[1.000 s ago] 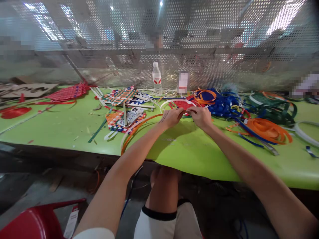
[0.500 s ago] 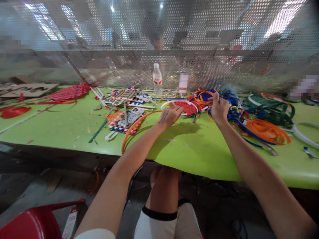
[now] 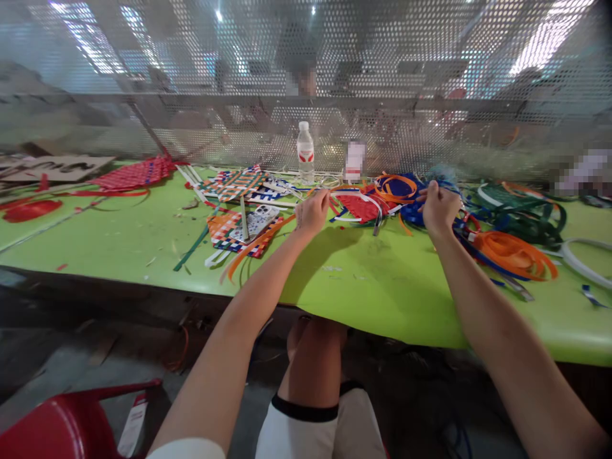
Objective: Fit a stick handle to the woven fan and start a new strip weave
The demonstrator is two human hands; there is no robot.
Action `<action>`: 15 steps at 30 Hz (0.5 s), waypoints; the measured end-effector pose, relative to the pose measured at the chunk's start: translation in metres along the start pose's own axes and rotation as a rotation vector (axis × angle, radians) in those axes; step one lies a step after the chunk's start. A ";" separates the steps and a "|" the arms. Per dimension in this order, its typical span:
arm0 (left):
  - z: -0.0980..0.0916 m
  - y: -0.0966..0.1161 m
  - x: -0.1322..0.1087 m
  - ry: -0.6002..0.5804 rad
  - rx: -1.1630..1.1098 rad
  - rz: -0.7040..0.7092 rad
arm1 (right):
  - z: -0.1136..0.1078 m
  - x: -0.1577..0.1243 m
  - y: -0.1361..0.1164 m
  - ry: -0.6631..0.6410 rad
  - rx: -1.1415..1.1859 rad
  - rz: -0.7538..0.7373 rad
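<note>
My left hand (image 3: 313, 213) is closed above the middle of the green table, gripping an orange strip (image 3: 261, 241). From the fist the strip trails left and down, across the edge of a woven checkered piece (image 3: 220, 234). A phone in a patterned case (image 3: 258, 223) lies on that piece. My right hand (image 3: 440, 207) hovers by the blue strips, thumb and fingers drawn together; what they pinch, if anything, is too small to make out. Between the hands lies a red woven piece (image 3: 361, 207) with white strips about it.
A water bottle (image 3: 305, 153) stands at the back before a perforated metal screen (image 3: 229, 121). Coiled orange strips (image 3: 514, 255) and green strips (image 3: 526, 213) are heaped at right. A red woven piece (image 3: 136, 175) lies at far left. A red stool (image 3: 57, 424) is at lower left.
My right hand has moved right, toward the blue strips. My left hand has shifted slightly left and turned more upright, and the orange strip now lies lower and straighter.
</note>
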State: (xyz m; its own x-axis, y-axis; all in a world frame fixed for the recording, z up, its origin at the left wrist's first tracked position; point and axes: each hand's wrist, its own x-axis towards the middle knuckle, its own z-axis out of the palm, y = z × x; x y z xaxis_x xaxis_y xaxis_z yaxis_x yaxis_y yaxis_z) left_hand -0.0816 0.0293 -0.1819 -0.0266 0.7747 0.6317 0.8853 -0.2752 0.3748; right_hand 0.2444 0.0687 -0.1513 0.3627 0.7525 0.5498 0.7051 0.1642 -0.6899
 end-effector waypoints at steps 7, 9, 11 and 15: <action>0.000 -0.018 0.006 0.030 -0.018 -0.069 | 0.025 -0.040 -0.017 -0.441 -0.199 -0.321; 0.001 -0.019 0.005 0.021 -0.020 -0.061 | 0.030 -0.062 -0.032 -0.588 -0.212 -0.435; 0.003 -0.018 0.004 0.016 -0.020 -0.055 | 0.032 -0.084 -0.048 -0.683 -0.211 -0.527; 0.004 -0.015 0.002 0.015 -0.019 -0.030 | 0.031 -0.107 -0.067 -0.799 -0.217 -0.695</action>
State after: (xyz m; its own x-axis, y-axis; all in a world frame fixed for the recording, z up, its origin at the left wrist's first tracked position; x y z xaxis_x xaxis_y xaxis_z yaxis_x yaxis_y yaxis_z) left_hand -0.0935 0.0374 -0.1889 -0.0600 0.7740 0.6303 0.8752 -0.2628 0.4061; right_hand 0.1394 -0.0032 -0.1784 -0.6054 0.7495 0.2679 0.7245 0.6583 -0.2044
